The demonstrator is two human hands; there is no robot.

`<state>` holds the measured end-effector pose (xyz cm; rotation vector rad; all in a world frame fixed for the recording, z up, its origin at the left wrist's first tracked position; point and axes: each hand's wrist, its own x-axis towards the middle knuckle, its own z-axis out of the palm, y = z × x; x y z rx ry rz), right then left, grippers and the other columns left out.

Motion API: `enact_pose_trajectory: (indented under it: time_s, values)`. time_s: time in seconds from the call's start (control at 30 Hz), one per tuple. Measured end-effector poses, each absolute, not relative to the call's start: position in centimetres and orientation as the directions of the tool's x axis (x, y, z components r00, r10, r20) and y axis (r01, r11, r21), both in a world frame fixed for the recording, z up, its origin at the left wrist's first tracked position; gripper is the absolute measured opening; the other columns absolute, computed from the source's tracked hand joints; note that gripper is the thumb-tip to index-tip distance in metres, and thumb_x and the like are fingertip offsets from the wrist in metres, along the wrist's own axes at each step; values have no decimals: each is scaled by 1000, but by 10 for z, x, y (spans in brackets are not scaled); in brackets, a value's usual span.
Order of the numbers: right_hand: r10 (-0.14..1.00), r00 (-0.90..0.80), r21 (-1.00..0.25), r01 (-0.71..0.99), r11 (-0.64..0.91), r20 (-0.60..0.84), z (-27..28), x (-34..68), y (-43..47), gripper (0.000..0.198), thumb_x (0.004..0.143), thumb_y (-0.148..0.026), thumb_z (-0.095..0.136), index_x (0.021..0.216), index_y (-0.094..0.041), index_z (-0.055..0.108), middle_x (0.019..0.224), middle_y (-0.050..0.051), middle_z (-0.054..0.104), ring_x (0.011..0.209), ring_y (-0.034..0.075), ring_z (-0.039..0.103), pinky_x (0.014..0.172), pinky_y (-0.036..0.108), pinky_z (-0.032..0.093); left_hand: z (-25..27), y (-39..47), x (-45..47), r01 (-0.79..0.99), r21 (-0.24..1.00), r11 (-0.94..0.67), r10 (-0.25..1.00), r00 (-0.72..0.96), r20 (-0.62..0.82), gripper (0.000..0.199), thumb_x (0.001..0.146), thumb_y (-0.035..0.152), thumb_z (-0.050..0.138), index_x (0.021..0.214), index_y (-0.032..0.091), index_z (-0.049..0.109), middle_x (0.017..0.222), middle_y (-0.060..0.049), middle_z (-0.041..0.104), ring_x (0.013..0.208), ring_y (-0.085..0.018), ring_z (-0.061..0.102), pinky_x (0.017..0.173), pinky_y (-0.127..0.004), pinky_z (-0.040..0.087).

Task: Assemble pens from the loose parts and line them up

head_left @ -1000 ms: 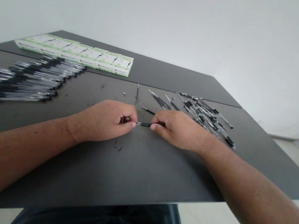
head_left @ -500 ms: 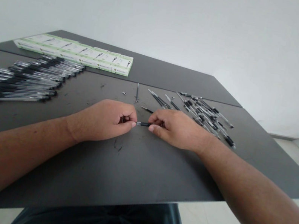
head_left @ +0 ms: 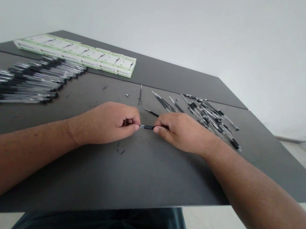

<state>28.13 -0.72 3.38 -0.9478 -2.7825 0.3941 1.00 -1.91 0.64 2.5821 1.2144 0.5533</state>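
Between my two hands lies a pen [head_left: 147,127] with a black grip and a clear section, held level just above the dark table. My left hand [head_left: 118,123] is closed, thumb and forefinger pinching the pen's clear end. The other end, by the black grip, is pinched in my right hand [head_left: 175,130], whose fingers hide the rest of it. Just beyond the pen, a dark ink refill [head_left: 151,112] points left, partly covered by my right hand. Another slim refill [head_left: 140,95] and a small metal tip [head_left: 127,95] lie farther back.
Many black-and-clear pens [head_left: 26,79] are spread in a row at the left. Green-and-white boxes [head_left: 78,54] stand in a line behind them. Loose pen parts [head_left: 213,119] are heaped at the right, beside several refills [head_left: 162,101]. Dark marks spot the table [head_left: 118,179].
My right hand has shifted slightly to the right along the pen, so a little more of the black grip shows. My left hand stays in place.
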Motion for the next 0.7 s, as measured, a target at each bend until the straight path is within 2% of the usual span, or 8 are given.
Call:
enact_pose_trajectory:
  time_s: [0.1, 0.23, 0.33, 0.4, 0.5, 0.57, 0.63, 0.7]
  values:
    - [611, -786, -323, 557, 765, 93, 34, 281, -7, 22, 107, -30, 56, 106, -17, 74, 98, 8, 77, 89, 20, 67, 81, 32, 44, 6, -19, 10, 688, 368, -625, 779, 582, 234, 19, 93, 37, 58, 91, 24, 73, 76, 2, 74, 68, -16, 66, 67, -28, 43]
    - [695, -712, -382, 617, 688, 100, 35, 281, -8, 13, 98, -30, 70, 104, -18, 72, 90, 3, 76, 79, 17, 65, 72, 29, 42, 7, -19, 10, 686, 374, -623, 780, 582, 231, 20, 93, 37, 58, 92, 24, 73, 76, 1, 74, 68, -16, 66, 68, -29, 44]
    - [648, -757, -312, 598, 738, 81, 37, 280, -9, 19, 105, -29, 60, 98, -17, 73, 91, 6, 76, 83, 19, 65, 75, 31, 43, 8, -19, 10, 685, 373, -627, 777, 588, 226, 20, 94, 38, 58, 92, 25, 73, 76, 1, 74, 68, -17, 66, 68, -29, 44]
    - [618, -782, -303, 572, 762, 78, 37, 280, -9, 23, 107, -28, 55, 101, -17, 74, 97, 8, 77, 89, 20, 66, 81, 32, 44, 8, -19, 11, 689, 368, -625, 779, 586, 224, 21, 94, 38, 58, 92, 25, 74, 76, 1, 74, 68, -17, 67, 68, -29, 44]
    - [666, -741, -369, 596, 713, 91, 35, 281, -9, 14, 101, -28, 66, 107, -18, 73, 95, 5, 77, 84, 18, 66, 76, 30, 44, 8, -19, 11, 695, 365, -619, 783, 581, 222, 20, 94, 38, 58, 92, 25, 74, 76, 1, 74, 68, -17, 67, 69, -29, 44]
    - [687, -721, -379, 613, 693, 89, 35, 282, -9, 12, 97, -28, 71, 104, -18, 72, 90, 3, 75, 78, 17, 64, 72, 29, 42, 8, -19, 10, 697, 365, -618, 784, 581, 218, 20, 94, 38, 58, 92, 24, 73, 77, 1, 74, 69, -17, 67, 69, -29, 44]
    - [653, -753, -339, 594, 729, 85, 35, 282, -8, 12, 101, -28, 66, 100, -18, 73, 90, 5, 74, 81, 18, 63, 74, 30, 42, 8, -20, 10, 696, 366, -617, 784, 584, 211, 20, 94, 38, 58, 92, 24, 73, 77, 1, 74, 69, -17, 67, 68, -29, 44]
    - [603, -793, -299, 557, 775, 86, 35, 282, -8, 22, 107, -29, 56, 100, -16, 74, 94, 8, 75, 87, 20, 64, 80, 32, 43, 8, -20, 10, 695, 370, -616, 784, 584, 208, 20, 93, 38, 59, 92, 24, 73, 77, 1, 74, 69, -17, 67, 68, -29, 43]
